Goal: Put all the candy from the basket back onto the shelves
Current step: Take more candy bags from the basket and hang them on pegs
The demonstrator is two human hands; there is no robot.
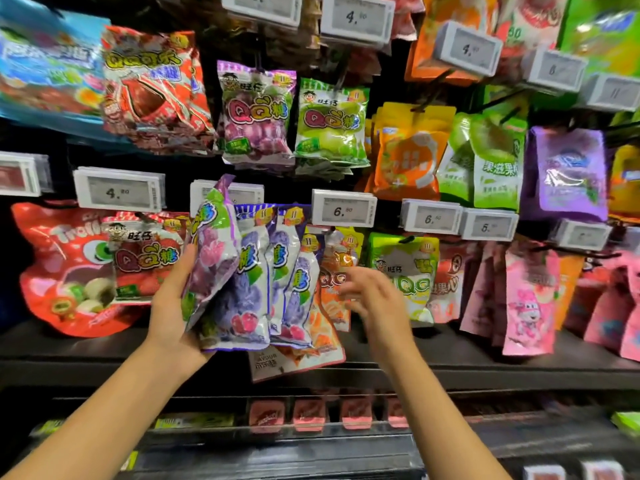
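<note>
Candy in a glossy purple-and-white plastic grape gummy bag (214,258) sits clamped in the left hand (173,306), fingers curled behind it and thumb at its edge, tilted up against the row of matching purple bags (277,271) hanging on a peg, probably so its top hole can be lined up with that peg. The right hand (374,299) hovers just beside the row, fingers spread and holding nothing, seemingly ready to part or steady the bags. A white price tag (343,211) caps the neighbouring peg; orange gummy bags (332,296) crowd close behind. The basket is out of view.
</note>
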